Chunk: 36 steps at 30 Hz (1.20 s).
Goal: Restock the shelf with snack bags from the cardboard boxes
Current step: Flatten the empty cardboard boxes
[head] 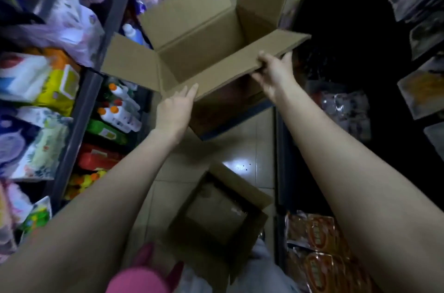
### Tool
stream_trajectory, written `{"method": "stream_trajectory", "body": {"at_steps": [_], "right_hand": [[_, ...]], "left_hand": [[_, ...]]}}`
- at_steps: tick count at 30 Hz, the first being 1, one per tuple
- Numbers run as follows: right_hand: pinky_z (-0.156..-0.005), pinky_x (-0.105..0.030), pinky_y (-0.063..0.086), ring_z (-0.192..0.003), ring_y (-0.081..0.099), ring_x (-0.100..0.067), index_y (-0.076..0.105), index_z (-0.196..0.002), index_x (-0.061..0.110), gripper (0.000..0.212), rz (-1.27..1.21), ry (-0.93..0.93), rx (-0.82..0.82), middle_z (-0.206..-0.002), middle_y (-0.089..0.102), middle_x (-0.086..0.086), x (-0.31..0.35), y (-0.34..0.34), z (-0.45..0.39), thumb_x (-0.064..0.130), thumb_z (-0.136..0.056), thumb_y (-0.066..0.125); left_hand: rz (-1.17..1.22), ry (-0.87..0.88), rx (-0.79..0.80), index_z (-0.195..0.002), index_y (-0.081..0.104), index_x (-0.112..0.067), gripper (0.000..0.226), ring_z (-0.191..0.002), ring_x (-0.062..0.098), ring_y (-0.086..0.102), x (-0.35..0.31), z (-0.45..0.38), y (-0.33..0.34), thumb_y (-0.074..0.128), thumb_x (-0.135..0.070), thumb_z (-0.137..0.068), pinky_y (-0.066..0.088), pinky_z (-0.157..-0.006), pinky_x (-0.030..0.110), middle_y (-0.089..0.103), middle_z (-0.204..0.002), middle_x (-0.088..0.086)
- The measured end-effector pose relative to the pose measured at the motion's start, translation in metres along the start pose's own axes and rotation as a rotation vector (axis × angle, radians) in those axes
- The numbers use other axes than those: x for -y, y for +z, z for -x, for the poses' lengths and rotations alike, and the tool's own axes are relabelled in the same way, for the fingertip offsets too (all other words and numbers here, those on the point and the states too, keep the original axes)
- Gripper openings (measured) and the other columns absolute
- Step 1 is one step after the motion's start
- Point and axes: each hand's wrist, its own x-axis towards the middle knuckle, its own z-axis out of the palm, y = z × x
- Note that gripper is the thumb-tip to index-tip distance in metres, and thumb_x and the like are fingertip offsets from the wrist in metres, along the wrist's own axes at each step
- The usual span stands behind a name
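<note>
Both hands are on a large open brown cardboard box [204, 52] held up in the aisle between two shelf units, its four flaps splayed outward. The right hand [274, 71] has a clenched grip on the edge of the near-right flap, thumb over the top and fingers curled beneath. The left hand [175, 107] lies with straight fingers pressed against the near corner of the box, steadying it rather than grasping. What shows of the box's inside is bare cardboard walls; no snack bags can be seen in it, though the very bottom is out of sight.

Below, on the pale tiled floor [242, 146], sits a second, smaller open cardboard box [216, 218] with something brownish and wrapped inside, too dim to identify. Shiny orange-and-red snack bags [312, 232] lie on the dark right-hand shelf [278, 172], with more foil packs higher up. The left shelf carries tissue packs and bottles.

The step in hand looks like clearing away an emptied box. The next move probably calls for setting it aside, out of the narrow aisle, then reaching down to the lower box for fresh stock.
</note>
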Motion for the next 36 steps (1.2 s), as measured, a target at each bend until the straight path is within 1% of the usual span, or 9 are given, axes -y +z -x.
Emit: {"method": "stream_trajectory", "body": {"at_steps": [5, 10, 15, 18, 22, 25, 28, 32, 36], "right_hand": [[-0.092, -0.039, 0.05, -0.126, 0.046, -0.03, 0.0, -0.149, 0.034, 0.087, 0.146, 0.186, -0.063, -0.148, 0.033, -0.011, -0.15, -0.079, -0.025, 0.002, -0.091, 0.056], [-0.112, -0.045, 0.031, -0.14, 0.027, -0.023, 0.008, -0.149, 0.033, 0.09, 0.821, 0.144, 0.014, -0.155, 0.021, -0.003, -0.263, -0.154, -0.043, 0.019, -0.084, 0.069], [-0.106, -0.029, 0.03, -0.137, 0.027, -0.023, 0.014, -0.149, 0.032, 0.09, 1.11, 0.211, 0.243, -0.151, 0.024, -0.006, -0.343, -0.188, -0.051, 0.025, -0.08, 0.072], [-0.108, -0.036, 0.032, -0.138, 0.027, -0.028, 0.012, -0.149, 0.03, 0.094, 1.222, 0.303, 0.284, -0.152, 0.024, -0.008, -0.368, -0.196, -0.057, 0.031, -0.078, 0.074], [-0.101, -0.035, 0.039, -0.126, 0.045, -0.028, 0.013, -0.149, 0.03, 0.093, 1.181, 0.37, 0.315, -0.144, 0.038, -0.009, -0.371, -0.198, -0.055, 0.034, -0.078, 0.074], [-0.092, -0.036, 0.046, -0.11, 0.055, -0.032, 0.012, -0.149, 0.034, 0.084, 1.583, 0.225, 0.477, -0.127, 0.053, -0.017, -0.38, -0.192, -0.041, 0.002, -0.086, 0.058], [-0.075, -0.035, 0.047, -0.089, 0.06, -0.034, 0.009, -0.147, 0.041, 0.087, 1.728, 0.175, 0.384, -0.1, 0.06, -0.017, -0.369, -0.183, -0.035, -0.011, -0.086, 0.041], [-0.081, -0.038, 0.05, -0.093, 0.059, -0.032, 0.008, -0.146, 0.043, 0.079, 1.682, 0.09, 0.415, -0.105, 0.057, -0.013, -0.322, -0.156, -0.023, 0.001, -0.091, 0.046], [-0.088, -0.045, 0.05, -0.096, 0.059, -0.031, 0.01, -0.146, 0.043, 0.073, 1.73, -0.087, 0.35, -0.109, 0.057, -0.01, -0.232, -0.096, -0.023, 0.016, -0.093, 0.052]], "left_hand": [[-0.015, 0.043, 0.273, -0.14, 0.034, -0.017, 0.052, -0.096, 0.034, 0.061, -0.003, -0.018, 0.156, 0.039, 0.004, -0.092, 0.05, -0.075, 0.039, 0.061, -0.109, 0.016], [0.066, -0.002, 0.514, -0.121, 0.052, -0.013, 0.027, -0.096, 0.026, 0.06, 0.007, -0.02, 0.274, 0.048, -0.013, -0.094, 0.047, -0.073, 0.032, 0.061, -0.107, 0.01], [0.116, -0.077, 0.673, -0.136, 0.036, -0.022, 0.043, -0.102, 0.036, 0.058, 0.041, 0.038, 0.357, 0.035, -0.005, -0.096, 0.051, -0.084, 0.042, 0.058, -0.114, 0.019], [0.243, -0.19, 0.637, -0.137, 0.032, -0.026, 0.045, -0.094, 0.035, 0.059, 0.038, 0.055, 0.382, 0.036, -0.006, -0.097, 0.052, -0.083, 0.045, 0.059, -0.11, 0.019], [0.263, -0.17, 0.58, -0.139, 0.029, -0.023, 0.047, -0.091, 0.035, 0.059, 0.022, 0.047, 0.388, 0.043, -0.011, -0.096, 0.051, -0.075, 0.042, 0.061, -0.108, 0.018], [0.24, -0.118, 0.663, -0.149, 0.009, -0.029, 0.069, -0.103, 0.037, 0.056, 0.012, 0.047, 0.384, 0.046, -0.008, -0.094, 0.049, -0.086, 0.046, 0.052, -0.122, 0.02], [0.308, -0.115, 0.689, -0.148, 0.002, -0.036, 0.076, -0.102, 0.037, 0.056, 0.017, 0.053, 0.365, 0.044, -0.004, -0.094, 0.047, -0.092, 0.046, 0.053, -0.12, 0.021], [0.321, -0.082, 0.633, -0.148, 0.012, -0.035, 0.06, -0.105, 0.037, 0.055, 0.022, 0.031, 0.301, 0.038, -0.016, -0.097, 0.042, -0.08, 0.034, 0.056, -0.116, 0.02], [0.179, -0.03, 0.471, -0.148, 0.011, -0.036, 0.066, -0.104, 0.033, 0.057, 0.02, -0.021, 0.194, 0.044, -0.013, -0.096, 0.042, -0.076, 0.035, 0.058, -0.117, 0.015]]}}
